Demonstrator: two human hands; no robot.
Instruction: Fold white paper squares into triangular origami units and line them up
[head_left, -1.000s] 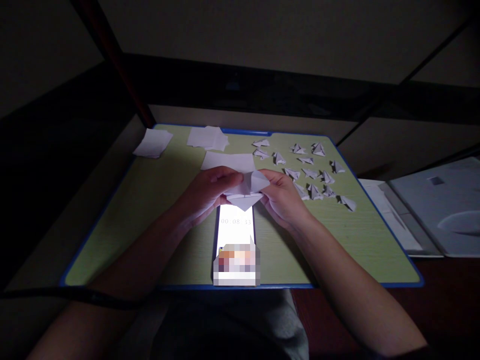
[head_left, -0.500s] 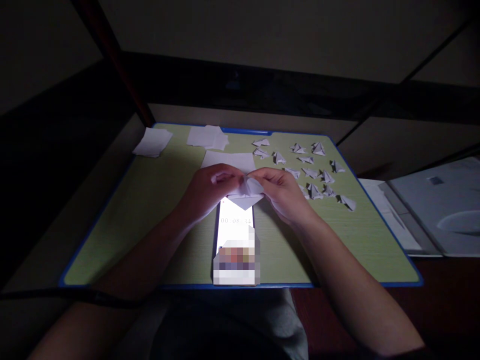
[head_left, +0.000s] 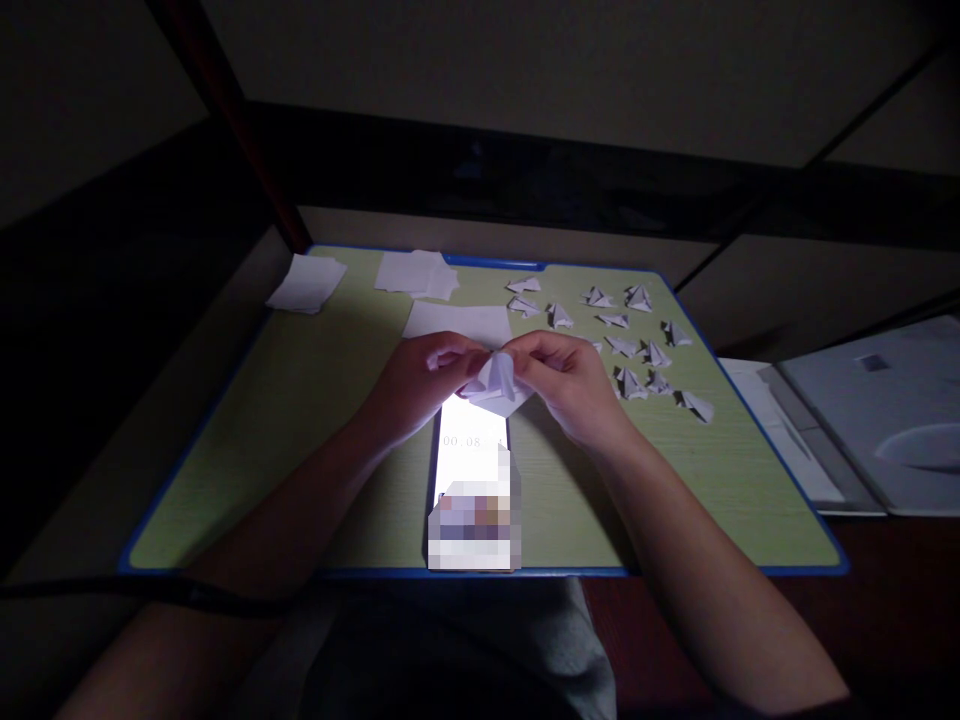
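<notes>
White folded paper (head_left: 496,380) sits between both hands, at twelve o'clock from the lit phone (head_left: 472,455) on the desk (head_left: 300,400). The left hand (head_left: 416,385) pinches its nine o'clock side; the right hand (head_left: 577,390) grips its three o'clock side. Undersides are hidden. A flat sheet (head_left: 457,318) lies beyond, at eleven; small folded pieces (head_left: 621,346) lie towards two. Assessment: shaping a fold is in hand; the next move calls for even thumb pressure and aligned edges.
</notes>
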